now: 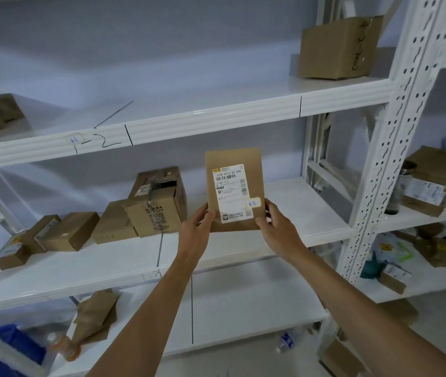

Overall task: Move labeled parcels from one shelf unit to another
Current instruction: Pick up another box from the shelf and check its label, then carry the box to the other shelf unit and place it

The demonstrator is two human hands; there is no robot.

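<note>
I hold a flat brown paper parcel (234, 161) upright in front of the middle shelf (284, 213) of the white shelf unit, its white shipping label facing me. My left hand (196, 227) grips its lower left edge. My right hand (276, 223) grips its lower right corner, the thumb lying on the label. The parcel's bottom edge hovers just over the shelf board, to the right of a cluster of cardboard boxes (156, 205).
Several small boxes (66, 232) lie on the middle shelf's left part. A large carton (339, 47) stands on the top shelf at the right. A second shelf unit at the right holds labeled parcels (431, 186). A perforated white upright (396, 126) separates the units. Paper bags (94, 314) lie on the lower shelf.
</note>
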